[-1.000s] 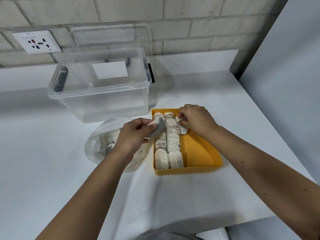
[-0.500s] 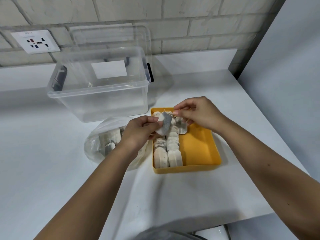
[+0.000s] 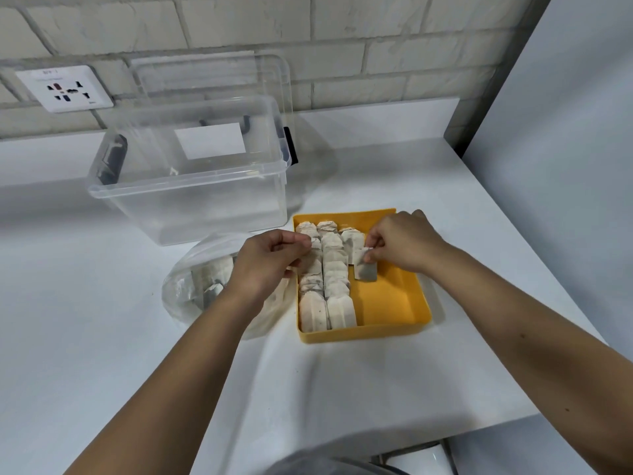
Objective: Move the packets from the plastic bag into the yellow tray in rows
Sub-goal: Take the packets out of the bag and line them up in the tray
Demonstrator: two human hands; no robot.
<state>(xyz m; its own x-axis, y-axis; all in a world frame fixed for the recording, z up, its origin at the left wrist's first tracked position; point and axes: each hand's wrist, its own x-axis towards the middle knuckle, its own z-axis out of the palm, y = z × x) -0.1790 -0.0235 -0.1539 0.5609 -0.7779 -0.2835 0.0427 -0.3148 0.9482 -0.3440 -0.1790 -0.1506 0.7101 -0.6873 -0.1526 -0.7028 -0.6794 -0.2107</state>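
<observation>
Low in the frame, two bare forearms are reaching up from the bottom edge over the white table. At centre, the yellow tray is sitting on the table, carrying two full rows of packets along its left side, while its right part is lying mostly bare. The right hand is hanging over the tray's upper right area, pinching a greyish packet between thumb and fingertips; the packet is dangling just below another packet that is starting a third row. The left hand is hovering at the tray's left edge with fingers curled narrowly inward; whether it is gripping anything cannot be told. Left of the tray and partly under that hand, the plastic bag is lying with more packets showing through it. Further up, left of centre, a clear storage bin is standing open, its lid leaning against the brick wall. In the upper left, a wall socket is showing.
</observation>
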